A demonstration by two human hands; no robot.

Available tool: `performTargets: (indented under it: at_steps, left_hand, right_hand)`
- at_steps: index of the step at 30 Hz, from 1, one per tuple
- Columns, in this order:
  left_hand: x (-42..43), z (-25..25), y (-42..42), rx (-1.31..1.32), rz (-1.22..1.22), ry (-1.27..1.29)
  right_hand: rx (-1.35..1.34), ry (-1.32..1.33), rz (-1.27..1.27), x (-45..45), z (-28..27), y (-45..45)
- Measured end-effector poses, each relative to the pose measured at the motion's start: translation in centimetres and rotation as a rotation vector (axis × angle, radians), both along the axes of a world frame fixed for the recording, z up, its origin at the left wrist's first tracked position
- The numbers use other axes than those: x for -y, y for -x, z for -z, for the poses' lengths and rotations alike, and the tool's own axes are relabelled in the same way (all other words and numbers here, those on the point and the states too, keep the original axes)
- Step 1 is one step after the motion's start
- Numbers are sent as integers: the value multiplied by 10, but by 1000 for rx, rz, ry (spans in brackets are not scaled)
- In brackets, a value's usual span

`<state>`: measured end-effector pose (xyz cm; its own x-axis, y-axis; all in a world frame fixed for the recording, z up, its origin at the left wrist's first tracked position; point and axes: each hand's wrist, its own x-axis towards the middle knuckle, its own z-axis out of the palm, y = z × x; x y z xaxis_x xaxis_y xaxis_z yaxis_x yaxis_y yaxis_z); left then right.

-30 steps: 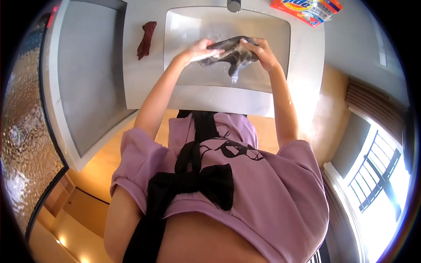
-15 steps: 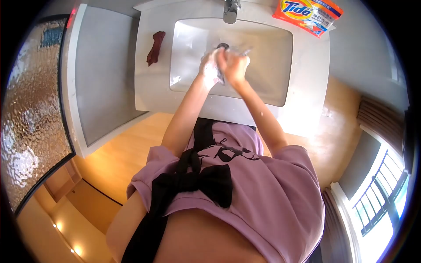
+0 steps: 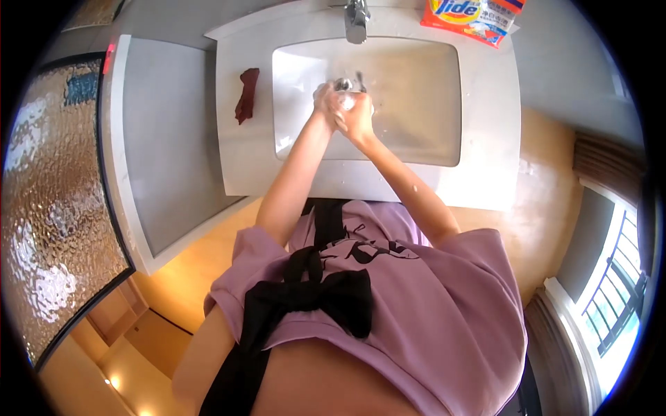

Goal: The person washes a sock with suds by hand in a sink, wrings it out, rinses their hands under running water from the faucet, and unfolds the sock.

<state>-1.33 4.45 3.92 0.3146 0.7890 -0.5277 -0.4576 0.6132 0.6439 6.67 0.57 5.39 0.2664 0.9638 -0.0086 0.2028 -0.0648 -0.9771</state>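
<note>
My left hand (image 3: 324,99) and my right hand (image 3: 355,114) are pressed together over the white sink basin (image 3: 416,104), both wet with white suds. A small dark grey cloth (image 3: 361,81) is squeezed between them, and only a narrow end of it pokes out past the fingers. Most of the cloth is hidden, so its exact kind is not clear. Just beyond my fingers is the round metal drain (image 3: 343,84). A dark red crumpled cloth, perhaps a sock (image 3: 247,96), lies on the counter to the left of the basin.
At the back of the basin stands a chrome faucet (image 3: 356,21). An orange Tide detergent bag (image 3: 472,19) rests on the back right corner of the white counter (image 3: 485,132). A textured glass panel (image 3: 55,201) is on the left, and a window (image 3: 614,277) at lower right.
My hands have come closer together and shifted slightly left; the right one was apart and blurred before. The view has tilted a little, so the counter's front edge sits lower.
</note>
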Motion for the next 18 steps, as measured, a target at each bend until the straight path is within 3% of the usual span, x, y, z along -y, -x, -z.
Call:
performTargets:
  at_steps: [2, 4, 6, 7, 8, 9, 11, 12, 13, 14, 16, 17, 18]
  left_hand:
    - [18, -27, -19, -91, 54, 139]
    - [35, -35, -37, -6, -1, 50]
    - [22, -19, -30, -128, -9, 127]
    - [7, 18, -4, -273, 237, -382]
    - [3, 54, -4, 62, 267, -537]
    - [0, 89, -3, 439, 342, -629]
    - [24, -30, -24, -71, 34, 97]
    - [29, -28, -30, -18, 1, 135]
    - [28, -10, -26, -9, 23, 176]
    - [21, 10, -20, 0, 45, 208]
    - [7, 29, -2, -164, 424, -369]
    - [-3, 57, 4, 547, 256, 112]
    - [6, 38, -2, 547, 253, 119]
  right_hand:
    - [-24, 128, 139, -7, 6, -8]
    - [-125, 286, 244, -31, 5, -25]
    - [-36, 227, 236, -20, 4, -18]
    - [69, -51, 219, -14, 22, -3]
    - [173, -321, 198, -3, 42, 9]
    - [44, -23, 58, 7, 6, 2]
    - [66, 140, 156, -16, 5, -12]
    - [90, 294, 230, -27, 6, -21]
    - [49, 316, 122, -29, 2, -30]
    - [50, 315, 115, -22, 11, -22]
    - [270, -80, 161, -7, 34, -3]
    - [29, -56, 128, 4, 8, -1]
    - [29, -48, 127, 0, 4, -6]
